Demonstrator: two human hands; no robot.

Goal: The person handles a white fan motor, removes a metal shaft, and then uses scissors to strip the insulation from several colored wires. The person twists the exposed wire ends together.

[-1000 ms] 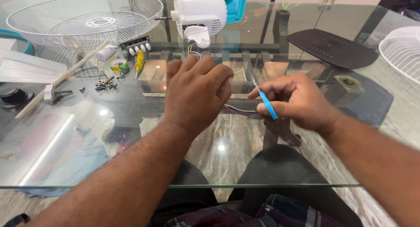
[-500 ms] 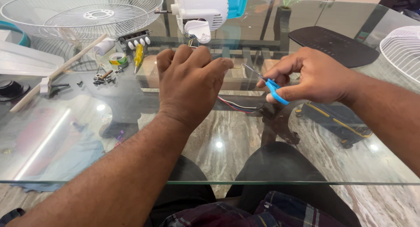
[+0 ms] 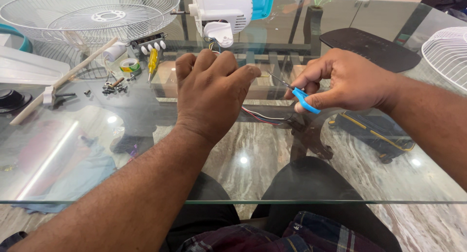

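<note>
The left hand [image 3: 211,94] rests knuckles-up on the glass table [image 3: 97,150], fingers curled over the wires [image 3: 265,117]; what it grips cannot be told; the right hand [image 3: 348,82] pinches blue-handled scissors [image 3: 297,92], just beside the wires, below the white fan motor [image 3: 221,11].

The right hand [image 3: 348,82] has lifted the blue-handled tool [image 3: 305,99] rightward.

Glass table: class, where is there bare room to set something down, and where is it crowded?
Bare glass lies along the near edge of the glass table, between the left hand and the screws, and below the right hand. The far left, around the fan guard, is crowded.
</note>
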